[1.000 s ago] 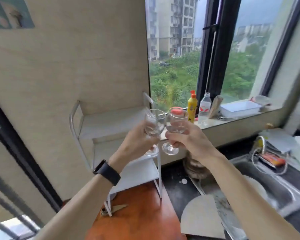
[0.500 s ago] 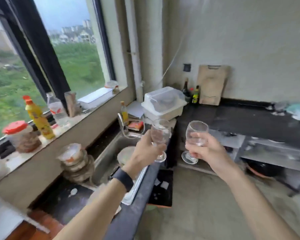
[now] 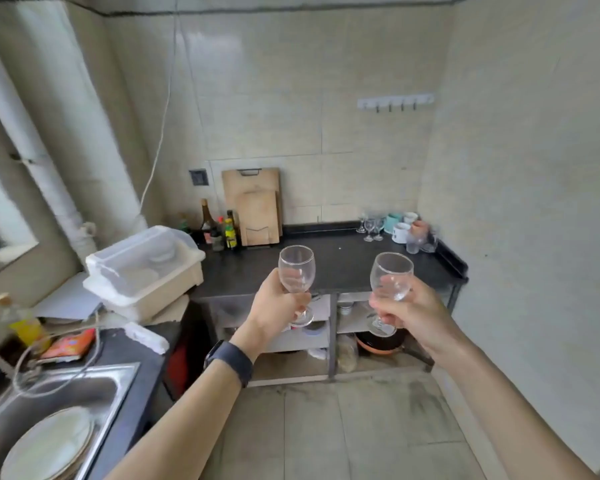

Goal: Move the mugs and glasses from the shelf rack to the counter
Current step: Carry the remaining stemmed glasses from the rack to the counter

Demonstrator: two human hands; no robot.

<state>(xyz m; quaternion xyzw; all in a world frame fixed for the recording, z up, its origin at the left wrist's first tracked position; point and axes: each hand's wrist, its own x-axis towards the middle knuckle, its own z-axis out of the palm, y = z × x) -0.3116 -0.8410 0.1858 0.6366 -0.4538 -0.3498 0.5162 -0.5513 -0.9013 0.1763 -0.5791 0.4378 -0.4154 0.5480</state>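
My left hand (image 3: 274, 306) grips a clear wine glass (image 3: 296, 268) by the lower bowl and stem, upright. A second clear wine glass (image 3: 391, 275) stands upright in my right hand (image 3: 409, 310), held the same way. Both glasses hang in the air in front of the black counter (image 3: 329, 265), which lies straight ahead. At the counter's far right corner stand several small glasses (image 3: 371, 227) and mugs (image 3: 400, 232). The shelf rack is out of view.
Cutting boards (image 3: 253, 209) and bottles (image 3: 222, 226) lean at the counter's back left. A white plastic bin (image 3: 146, 268) sits on the left worktop, and a steel sink (image 3: 56, 400) with plates lies at the lower left. Open shelves sit under the counter; tiled floor lies ahead.
The view has swung right from the shelf rack and window to the black counter. Both hands carried their glasses along and moved further apart.
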